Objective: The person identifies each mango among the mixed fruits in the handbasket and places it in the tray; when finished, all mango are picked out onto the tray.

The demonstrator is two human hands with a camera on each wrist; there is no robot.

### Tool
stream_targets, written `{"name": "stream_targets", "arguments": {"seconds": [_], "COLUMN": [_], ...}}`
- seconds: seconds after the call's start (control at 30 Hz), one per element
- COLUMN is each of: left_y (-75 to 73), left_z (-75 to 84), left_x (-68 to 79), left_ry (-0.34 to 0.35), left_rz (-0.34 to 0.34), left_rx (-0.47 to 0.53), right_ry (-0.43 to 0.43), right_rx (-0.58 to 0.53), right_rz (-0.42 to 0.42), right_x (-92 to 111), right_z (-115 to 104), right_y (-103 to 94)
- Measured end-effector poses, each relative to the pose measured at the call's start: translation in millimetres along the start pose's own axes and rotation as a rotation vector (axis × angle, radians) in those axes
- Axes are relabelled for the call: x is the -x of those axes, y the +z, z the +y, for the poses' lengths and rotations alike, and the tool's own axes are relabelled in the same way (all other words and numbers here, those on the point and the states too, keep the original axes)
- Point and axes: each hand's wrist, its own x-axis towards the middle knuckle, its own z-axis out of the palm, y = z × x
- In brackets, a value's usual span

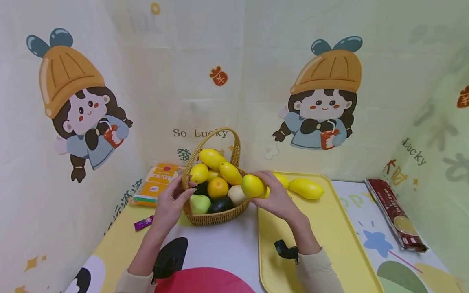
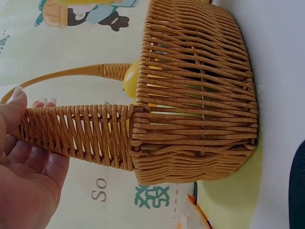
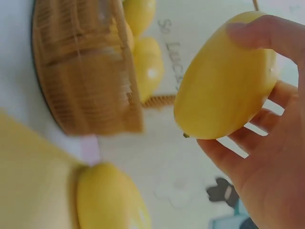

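A wicker basket (image 1: 216, 219) of fruit stands upright on the table. Its handle (image 2: 78, 129) is held by my left hand (image 1: 169, 207), thumb on one side and fingers on the other. In my right hand (image 1: 276, 199) is a yellow mango (image 3: 224, 78), greenish at one end in the head view, held beside the basket's right rim. The basket carries several yellow mangoes (image 1: 231, 173), an orange (image 1: 218, 188), a green pear (image 1: 200, 204), a dark avocado (image 1: 220, 205) and a pale round fruit (image 1: 236, 195). Fruit underneath is hidden.
Right of the basket lies a yellow tray (image 1: 315, 248), with another mango (image 1: 306, 189) at its far end and more yellow fruit partly behind my right hand. An orange packet (image 1: 155, 185) and a purple sachet (image 1: 143, 223) lie left; a dark red package (image 1: 397, 215) lies far right.
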Motion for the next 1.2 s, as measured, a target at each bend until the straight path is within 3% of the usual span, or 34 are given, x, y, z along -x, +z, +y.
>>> {"name": "stream_targets", "arguments": {"seconds": [0.37,0.67,0.97,1.2], "left_y": [2.8,1.9,1.4,1.3], "left_z": [-1.6,-0.8,0.4,0.3], "left_x": [-1.0,-0.5,0.0,0.5], "left_ry": [0.022,0.015,0.017,0.011], "left_rz": [0.007,0.004,0.007,0.005], "left_rx": [0.001,-0.007,-0.006,-0.016], "right_ry": [0.092,0.251,0.306,0.375], "right_rx": [0.133,0.190,0.295,0.385], "right_rz": [0.056,0.066,-0.015,-0.101], "right_x": [22,34,47,56], "right_z": [27,52,74,95], "right_y": [-55.3,-88.3,-109.2,-109.0]}}
